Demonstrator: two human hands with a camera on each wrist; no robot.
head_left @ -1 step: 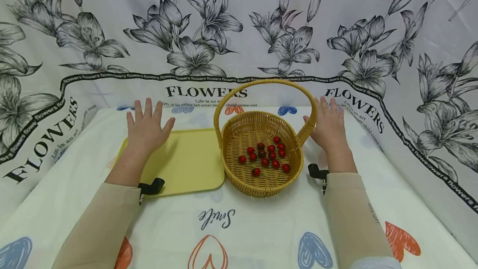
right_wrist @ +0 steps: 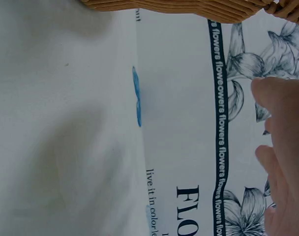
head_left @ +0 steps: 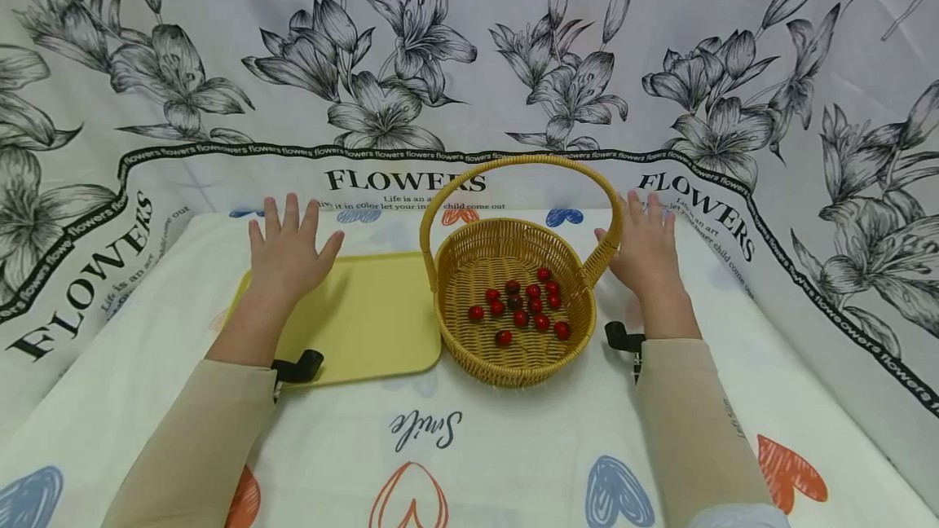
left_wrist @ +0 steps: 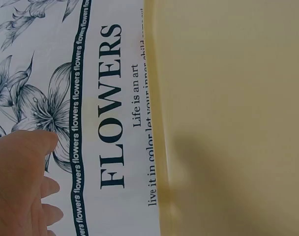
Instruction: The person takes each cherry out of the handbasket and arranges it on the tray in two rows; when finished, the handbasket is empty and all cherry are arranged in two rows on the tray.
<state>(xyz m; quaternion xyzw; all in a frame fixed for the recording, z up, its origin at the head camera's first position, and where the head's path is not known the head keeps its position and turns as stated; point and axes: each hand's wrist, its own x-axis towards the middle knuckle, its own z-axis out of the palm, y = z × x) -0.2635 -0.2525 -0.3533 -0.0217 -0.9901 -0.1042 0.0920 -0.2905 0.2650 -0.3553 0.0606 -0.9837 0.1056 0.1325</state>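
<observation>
A woven yellow basket (head_left: 513, 371) with a tall hoop handle (head_left: 521, 160) stands mid-table and holds several small red berries (head_left: 524, 308). Left of it lies a flat yellow tray (head_left: 374, 324) with nothing on it. My left hand (head_left: 289, 247) is spread flat, fingers straight, over the tray's far left corner and holds nothing. My right hand (head_left: 645, 247) is also flat and open, just right of the handle's base. The left wrist view shows the tray (left_wrist: 228, 98) and the edge of my left hand (left_wrist: 19, 182). The right wrist view shows the basket's rim (right_wrist: 189, 6) and my right hand (right_wrist: 284, 147).
A white cloth (head_left: 440, 446) printed with hearts and the word "Smile" covers the table. A floral backdrop (head_left: 469, 63) lettered "FLOWERS" rises behind and on both sides. Small black clips sit at my left wrist (head_left: 297, 367) and right wrist (head_left: 622, 337).
</observation>
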